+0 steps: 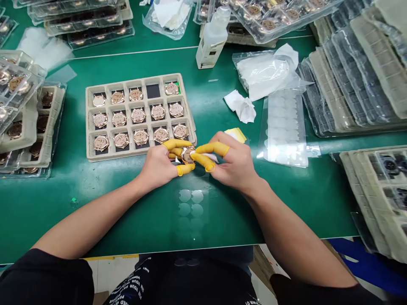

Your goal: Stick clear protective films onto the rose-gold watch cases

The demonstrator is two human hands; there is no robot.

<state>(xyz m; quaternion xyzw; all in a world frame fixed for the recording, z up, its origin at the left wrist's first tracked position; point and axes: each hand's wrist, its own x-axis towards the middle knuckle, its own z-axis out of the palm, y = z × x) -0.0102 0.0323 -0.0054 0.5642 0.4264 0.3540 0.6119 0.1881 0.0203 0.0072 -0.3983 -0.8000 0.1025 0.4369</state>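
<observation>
My left hand (159,163), with yellow finger cots, grips a rose-gold watch case (188,155) by its edge, its back facing up. From the other side my right hand (230,161), also in yellow finger cots, touches the case with its fingertips. A bit of white wipe (212,157) shows between the right fingers, partly hidden by them. Just beyond my left hand lies a beige compartment tray (140,152) of similar watch cases, backs up. One compartment (153,91) in its back row has no case. Under my hands, a clear sheet of round films (190,203) lies on the table.
A white bottle (211,42) stands behind the tray. To the right lie a crumpled wipe (241,106), a bag of wipes (267,70) and a film strip (282,127). Stacked trays rise at left (47,140) and right (352,80) on the green table (104,203).
</observation>
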